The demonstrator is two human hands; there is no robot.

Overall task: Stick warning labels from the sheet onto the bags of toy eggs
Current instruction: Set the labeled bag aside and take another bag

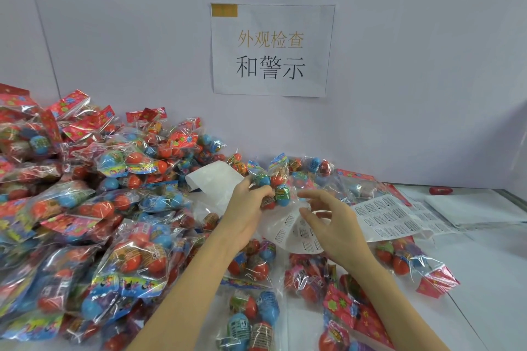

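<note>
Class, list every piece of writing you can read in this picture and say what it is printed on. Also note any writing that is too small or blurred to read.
"外观检查" in gold on the paper sign on the wall.
"和警示" in black, on the same sign below.
"6+" on a bag of toy eggs in the pile; seen upside down on a nearer bag.
The label sheet carries blocks of print, too small to read.
Egg wrappers: blurred.

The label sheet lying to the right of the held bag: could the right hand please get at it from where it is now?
Probably yes: the right hand hovers open just above the label sheet, with nothing lying between them.
</note>
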